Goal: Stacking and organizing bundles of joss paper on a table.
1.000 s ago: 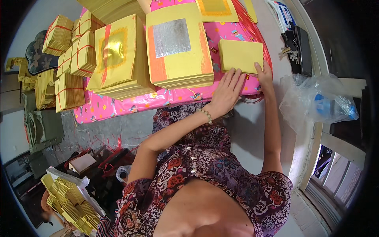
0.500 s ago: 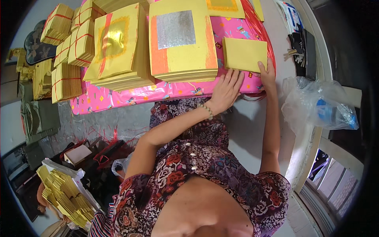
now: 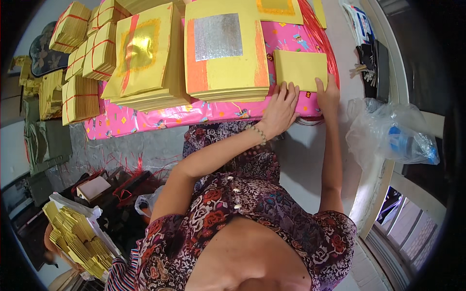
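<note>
A small yellow paper sheet (image 3: pixel 300 69) lies at the near right of a low surface covered in pink printed cloth (image 3: pixel 160 119). My left hand (image 3: pixel 279 109), a bead bracelet on its wrist, rests flat with its fingertips on the sheet's near left edge. The fingers of my right hand (image 3: pixel 329 94) press on the sheet's near right corner. Just left of my hands stands a thick stack of yellow paper with an orange border and a silver foil square (image 3: pixel 224 53). Further left is a similar stack with a gold foil square (image 3: pixel 143 58).
Bundles of yellow paper tied with red string (image 3: pixel 85 53) sit at the far left. A crumpled clear plastic bag (image 3: pixel 393 133) lies at the right. A bag of folded gold paper (image 3: pixel 77 237) and a dark box with red strings (image 3: pixel 116 186) are on the floor at the lower left.
Both hands have slid slightly further onto the yellow sheet's near edge. The view has shifted, so the stacks appear nearer the top.
</note>
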Available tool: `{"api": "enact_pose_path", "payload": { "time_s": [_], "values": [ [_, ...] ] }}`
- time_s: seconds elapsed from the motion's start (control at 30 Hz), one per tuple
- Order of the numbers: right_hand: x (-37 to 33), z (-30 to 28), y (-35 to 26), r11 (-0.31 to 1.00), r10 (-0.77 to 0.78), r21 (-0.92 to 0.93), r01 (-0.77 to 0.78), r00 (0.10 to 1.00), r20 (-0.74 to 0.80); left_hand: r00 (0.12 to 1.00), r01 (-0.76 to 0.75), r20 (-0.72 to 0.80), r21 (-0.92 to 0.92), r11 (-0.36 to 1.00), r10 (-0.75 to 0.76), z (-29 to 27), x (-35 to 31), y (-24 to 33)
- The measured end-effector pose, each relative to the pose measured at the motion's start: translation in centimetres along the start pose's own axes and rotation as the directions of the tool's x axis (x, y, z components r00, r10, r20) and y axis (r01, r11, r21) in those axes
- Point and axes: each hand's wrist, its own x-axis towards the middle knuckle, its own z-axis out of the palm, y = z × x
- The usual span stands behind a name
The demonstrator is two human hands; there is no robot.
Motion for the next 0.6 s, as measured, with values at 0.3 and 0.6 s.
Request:
{"api": "enact_pose_path", "payload": {
  "time_s": [0.3, 0.6],
  "values": [
    [-0.9, 1.0, -1.0, 0.916, -0.281, -0.257, 0.309, 0.949, 0.142, 1.000, -0.001, 0.028, -0.018, 1.000, 0.001, 0.1, -0.2, 0.1],
    [-0.5, 0.9, -1.5, 0.931, -0.293, -0.181, 0.317, 0.945, 0.147, 0.988, 0.047, -0.114, -0.421, 0.906, -0.104, -0.1, -1.2, -0.5]
  ]
}}
